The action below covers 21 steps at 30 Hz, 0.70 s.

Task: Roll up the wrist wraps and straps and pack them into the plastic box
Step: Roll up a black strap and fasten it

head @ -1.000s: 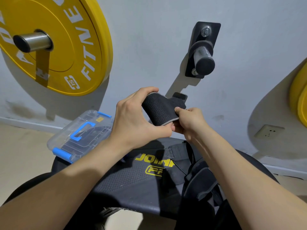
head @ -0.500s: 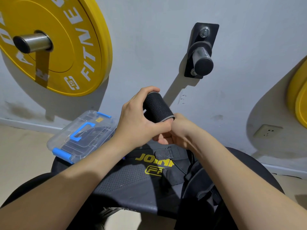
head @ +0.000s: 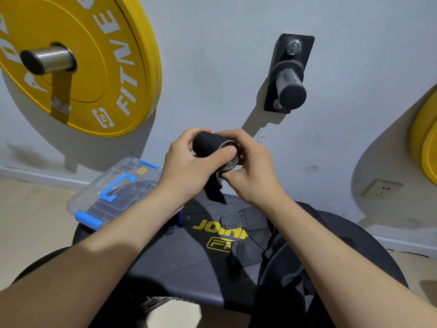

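"Black elastic with a grey edge: that's the wrist wrap (head: pixel 212 145) I have up in front of me, above the bench (head: pixel 170 256)."

"How are you holding it?"

"Both sets of fingers are clamped on it. My left hand (head: pixel 186 166) wraps round the roll, thumb pressed flat across it near the spiral end. My right hand (head: pixel 253 171) cups that end, its fingers (head: pixel 233 134) curled over the top."

"Is it finished?"

"Not quite, I'd say. A loose tail (head: pixel 214 190) hangs below my left palm, so there is more to wind in."

"What makes it go well?"

"Tension, I think. The left thumb should pin the layers while the right hand turns the end, so the spiral (I can see its grey rings on the right) sits flush and doesn't cone out. If the tail has a fastening patch, which I can't tell from here, it should be pressed down before I let go."

"And the box?"

"The plastic box (head: pixel 132 171) sits at the bench's far left corner, apart from the roll, lid on and blue handle on top. I judge I'll need a free hand to open it. More straps (head: pixel 246 221) lie on the bench below my right wrist, not yet rolled."
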Tool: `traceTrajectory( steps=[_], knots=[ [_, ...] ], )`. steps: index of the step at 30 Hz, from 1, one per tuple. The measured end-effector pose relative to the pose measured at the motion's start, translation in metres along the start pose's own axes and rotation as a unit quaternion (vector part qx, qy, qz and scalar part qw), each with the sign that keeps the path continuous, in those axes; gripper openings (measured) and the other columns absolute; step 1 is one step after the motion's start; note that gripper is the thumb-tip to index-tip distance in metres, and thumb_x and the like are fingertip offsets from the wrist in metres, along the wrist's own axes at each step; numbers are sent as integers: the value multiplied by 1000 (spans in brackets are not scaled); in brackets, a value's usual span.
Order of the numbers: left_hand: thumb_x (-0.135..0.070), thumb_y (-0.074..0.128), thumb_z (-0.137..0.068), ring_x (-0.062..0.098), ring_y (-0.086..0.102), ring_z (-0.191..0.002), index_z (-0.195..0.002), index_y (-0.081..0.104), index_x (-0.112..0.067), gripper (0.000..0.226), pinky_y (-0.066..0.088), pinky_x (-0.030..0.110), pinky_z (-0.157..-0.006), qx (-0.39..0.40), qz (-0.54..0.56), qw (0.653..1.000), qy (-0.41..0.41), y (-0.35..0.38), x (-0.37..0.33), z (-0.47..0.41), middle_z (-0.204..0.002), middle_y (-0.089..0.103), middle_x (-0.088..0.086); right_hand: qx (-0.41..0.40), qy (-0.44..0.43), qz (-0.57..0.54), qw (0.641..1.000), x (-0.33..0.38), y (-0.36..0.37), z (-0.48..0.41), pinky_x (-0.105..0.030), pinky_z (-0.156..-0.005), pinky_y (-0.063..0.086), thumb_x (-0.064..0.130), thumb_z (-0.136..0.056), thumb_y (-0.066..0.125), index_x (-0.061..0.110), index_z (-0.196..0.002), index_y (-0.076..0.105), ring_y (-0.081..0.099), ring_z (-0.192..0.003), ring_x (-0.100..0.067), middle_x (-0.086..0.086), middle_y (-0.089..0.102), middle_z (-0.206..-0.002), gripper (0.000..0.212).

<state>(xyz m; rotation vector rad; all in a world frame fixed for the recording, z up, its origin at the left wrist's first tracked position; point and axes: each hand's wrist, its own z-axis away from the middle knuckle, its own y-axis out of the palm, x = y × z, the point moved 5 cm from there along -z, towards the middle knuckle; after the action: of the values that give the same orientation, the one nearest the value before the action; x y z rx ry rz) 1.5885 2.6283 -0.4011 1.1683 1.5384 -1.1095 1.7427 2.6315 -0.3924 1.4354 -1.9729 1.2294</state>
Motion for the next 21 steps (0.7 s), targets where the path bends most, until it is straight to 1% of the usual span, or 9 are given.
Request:
traceTrajectory(
  steps=[3, 6, 8, 10, 12, 15, 17, 19, 21],
  knots=[
    [-67, 84, -56, 11, 75, -106, -119, 64, -27, 77, 61, 40, -94, 30, -9, 999, -37, 4, 5, 4, -114, 77, -2, 5, -57, 47, 997, 8, 2, 3, -38, -89, 58, 1, -76, 77, 17, -128, 70, 70, -106, -15, 4, 74, -116, 54],
    [-71, 80, -65, 10, 73, -90, -117, 61, -18, 77, 57, 31, -72, 88, -3, 994, -71, 4, 7, 2, -108, 74, 6, 15, -43, 48, 998, 9, 2, 4, -35, -81, 57, 7, -76, 76, 21, -120, 69, 69, -92, -13, 9, 74, -103, 47],
    [-60, 67, -89, 21, 71, -88, -120, 62, -5, 64, 57, 36, -70, 136, 92, 978, -130, 5, 8, -2, -105, 67, 24, 17, -10, 16, 1000, 7, 1, 5, -33, -80, 58, 18, -74, 77, 24, -116, 69, 70, -89, -15, 9, 73, -100, 43],
    [-36, 58, -103, 24, 71, -82, -123, 62, -1, 40, 58, 37, -68, 133, 155, 961, -184, 1, 10, -6, -99, 65, 22, 27, 6, -16, 999, 4, 1, 5, -36, -83, 59, 23, -74, 85, 25, -115, 69, 71, -94, -17, 8, 73, -103, 44],
    [-23, 59, -107, 21, 71, -80, -122, 65, -3, 26, 56, 36, -69, 131, 142, 964, -183, -3, 12, -8, -96, 70, 15, 32, 4, -17, 999, -1, 1, 5, -36, -88, 58, 22, -75, 92, 26, -115, 70, 71, -101, -16, 3, 71, -110, 46],
    [-31, 65, -107, 29, 72, -90, -121, 69, 1, 34, 55, 40, -76, 138, 99, 971, -169, -5, 12, -4, -104, 75, 21, 5, -48, 67, 997, -2, -8, 3, -19, -87, 46, 16, -76, 92, 24, -117, 77, 63, -104, -10, -4, 60, -114, 45],
    [-33, 72, -102, 30, 78, -92, -116, 66, -2, 35, 63, 42, -73, 110, 122, 972, -168, -8, 9, -4, -114, 75, 25, 0, -90, 110, 990, -1, -12, 2, -18, -86, 47, 11, -79, 89, 23, -124, 79, 63, -104, -10, -3, 63, -112, 48],
    [-33, 71, -103, 37, 79, -99, -126, 61, 3, 45, 66, 50, -77, 108, 182, 961, -180, -7, 6, -3, -118, 72, 29, -7, -82, 66, 994, -4, -14, 1, -22, -89, 53, 14, -81, 87, 22, -126, 79, 69, -104, -9, 1, 72, -112, 47],
    [-30, 64, -104, 42, 77, -104, -129, 58, 5, 43, 65, 56, -86, 129, 276, 930, -203, -4, 2, -1, -120, 67, 30, -6, -27, -40, 999, -8, -16, -1, -33, -96, 58, 10, -79, 84, 20, -121, 80, 75, -110, -14, -3, 78, -115, 44]
  ],
)
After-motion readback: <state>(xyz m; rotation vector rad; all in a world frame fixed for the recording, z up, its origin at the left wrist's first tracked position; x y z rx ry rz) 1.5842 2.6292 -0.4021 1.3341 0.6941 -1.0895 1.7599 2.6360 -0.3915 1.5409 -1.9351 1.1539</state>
